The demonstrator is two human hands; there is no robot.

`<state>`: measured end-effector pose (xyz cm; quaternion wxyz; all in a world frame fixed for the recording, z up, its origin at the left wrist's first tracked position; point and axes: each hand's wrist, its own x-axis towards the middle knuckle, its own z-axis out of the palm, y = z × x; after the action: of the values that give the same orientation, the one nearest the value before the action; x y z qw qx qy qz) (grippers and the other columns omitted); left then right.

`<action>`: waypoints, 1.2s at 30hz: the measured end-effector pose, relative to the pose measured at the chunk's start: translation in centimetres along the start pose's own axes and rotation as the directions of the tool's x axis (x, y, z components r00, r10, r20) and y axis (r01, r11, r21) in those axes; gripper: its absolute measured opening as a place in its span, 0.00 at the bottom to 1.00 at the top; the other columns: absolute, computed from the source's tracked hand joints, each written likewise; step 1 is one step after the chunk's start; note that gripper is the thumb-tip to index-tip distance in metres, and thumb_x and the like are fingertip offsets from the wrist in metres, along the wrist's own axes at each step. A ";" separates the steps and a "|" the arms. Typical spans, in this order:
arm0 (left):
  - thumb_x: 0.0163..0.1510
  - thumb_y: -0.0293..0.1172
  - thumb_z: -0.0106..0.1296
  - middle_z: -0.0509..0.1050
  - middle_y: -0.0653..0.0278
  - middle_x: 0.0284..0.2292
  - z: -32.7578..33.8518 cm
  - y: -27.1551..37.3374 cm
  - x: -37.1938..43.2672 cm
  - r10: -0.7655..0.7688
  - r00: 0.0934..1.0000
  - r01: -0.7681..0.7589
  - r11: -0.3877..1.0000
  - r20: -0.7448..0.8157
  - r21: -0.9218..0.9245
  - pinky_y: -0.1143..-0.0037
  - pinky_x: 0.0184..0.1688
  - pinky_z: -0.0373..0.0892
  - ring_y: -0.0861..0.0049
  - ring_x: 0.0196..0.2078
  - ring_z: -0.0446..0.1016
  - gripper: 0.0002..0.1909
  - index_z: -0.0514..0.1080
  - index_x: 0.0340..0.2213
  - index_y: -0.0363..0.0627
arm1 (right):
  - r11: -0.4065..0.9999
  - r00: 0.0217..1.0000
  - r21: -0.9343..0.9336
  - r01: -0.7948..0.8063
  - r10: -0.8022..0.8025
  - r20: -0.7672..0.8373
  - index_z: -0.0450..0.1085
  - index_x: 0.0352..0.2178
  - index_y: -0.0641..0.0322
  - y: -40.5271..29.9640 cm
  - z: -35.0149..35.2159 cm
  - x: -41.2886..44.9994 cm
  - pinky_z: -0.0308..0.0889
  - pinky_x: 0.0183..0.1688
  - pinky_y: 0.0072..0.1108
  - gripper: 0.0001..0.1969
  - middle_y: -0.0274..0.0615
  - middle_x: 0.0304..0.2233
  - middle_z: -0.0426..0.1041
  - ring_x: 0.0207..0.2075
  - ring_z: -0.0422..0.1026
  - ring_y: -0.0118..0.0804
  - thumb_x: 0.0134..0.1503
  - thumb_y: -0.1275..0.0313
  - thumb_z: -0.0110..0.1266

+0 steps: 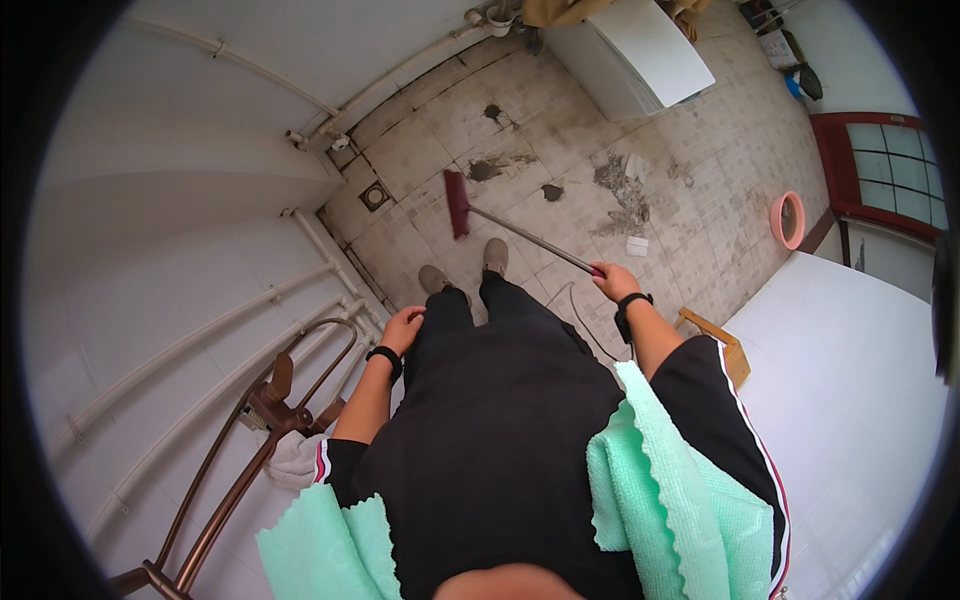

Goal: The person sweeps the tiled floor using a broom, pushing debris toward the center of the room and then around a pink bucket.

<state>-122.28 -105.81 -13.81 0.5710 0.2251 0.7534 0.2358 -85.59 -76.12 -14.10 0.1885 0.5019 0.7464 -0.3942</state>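
Note:
My right hand (618, 282) is closed around the end of a metal broom handle (529, 239). The broom's dark red head (456, 205) is over the tiled floor ahead of my shoes, slightly blurred. To its right lie a dark smear of dirt (486, 170) and a small dark pile of dirt (553, 193). A wider patch of grey debris (622, 195) is farther right, beside a flat pale piece (637, 169) and a white piece (637, 246). My left hand (405, 328) hangs by my left thigh, fingers loosely bent, with nothing visible in it.
A square floor drain (374, 196) is set near the left wall, where pipes (217, 330) run. A brown metal frame (247, 450) stands at my left. Ahead is a white cabinet-like appliance (645, 52); a pink basin (787, 220) sits right, near a white surface (832, 360).

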 end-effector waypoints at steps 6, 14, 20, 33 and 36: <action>0.47 0.31 0.44 0.71 0.61 0.33 -0.6 4.7 4.2 0.154 0.988 -0.155 0.986 0.018 0.060 0.79 0.39 0.63 0.76 0.36 0.69 0.14 0.67 0.37 0.41 | 0.925 0.908 0.134 -0.356 0.377 -0.186 0.66 0.39 0.56 10.0 -2.6 -5.0 0.64 0.34 0.25 0.18 0.45 0.29 0.71 0.29 0.70 0.38 0.43 0.64 0.51; 0.47 0.30 0.43 0.71 0.61 0.33 -3.4 6.4 5.5 0.132 0.991 -0.131 0.989 -0.009 0.064 0.80 0.39 0.63 0.77 0.35 0.68 0.15 0.66 0.38 0.39 | 0.970 0.878 0.143 -0.197 0.240 -0.414 0.70 0.26 0.63 6.8 -4.7 -4.2 0.64 0.28 0.28 0.13 0.49 0.18 0.69 0.23 0.69 0.44 0.44 0.63 0.49; 0.48 0.30 0.43 0.71 0.62 0.33 -5.6 6.0 5.8 0.001 0.999 -0.002 1.000 -0.046 -0.023 0.79 0.39 0.63 0.79 0.35 0.68 0.14 0.66 0.37 0.36 | 0.967 0.923 0.256 -0.008 0.106 -0.371 0.68 0.30 0.63 0.4 -3.2 -1.0 0.63 0.32 0.33 0.14 0.54 0.25 0.69 0.29 0.68 0.52 0.44 0.64 0.49; 0.49 0.31 0.42 0.70 0.63 0.33 -14.1 10.3 10.3 0.009 0.999 -0.019 0.983 0.052 0.185 0.79 0.37 0.62 0.78 0.34 0.67 0.15 0.65 0.39 0.39 | 0.938 0.954 -0.205 0.279 -0.295 -0.052 0.68 0.28 0.58 -21.4 -5.3 13.2 0.64 0.32 0.33 0.09 0.46 0.26 0.71 0.30 0.69 0.46 0.47 0.66 0.47; 0.49 0.31 0.42 0.70 0.63 0.32 -16.3 13.2 12.1 0.064 0.997 -0.073 0.978 0.051 0.197 0.79 0.38 0.62 0.78 0.34 0.67 0.15 0.65 0.39 0.40 | 0.958 0.966 -0.163 0.238 -0.251 -0.064 0.68 0.28 0.57 -22.0 -5.2 15.4 0.64 0.32 0.32 0.09 0.46 0.25 0.71 0.30 0.69 0.46 0.46 0.67 0.48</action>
<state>-140.13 -89.68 -11.01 0.5538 0.3120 0.7522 0.1738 -111.33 -66.96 -12.51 0.1450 0.4057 0.8382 -0.3344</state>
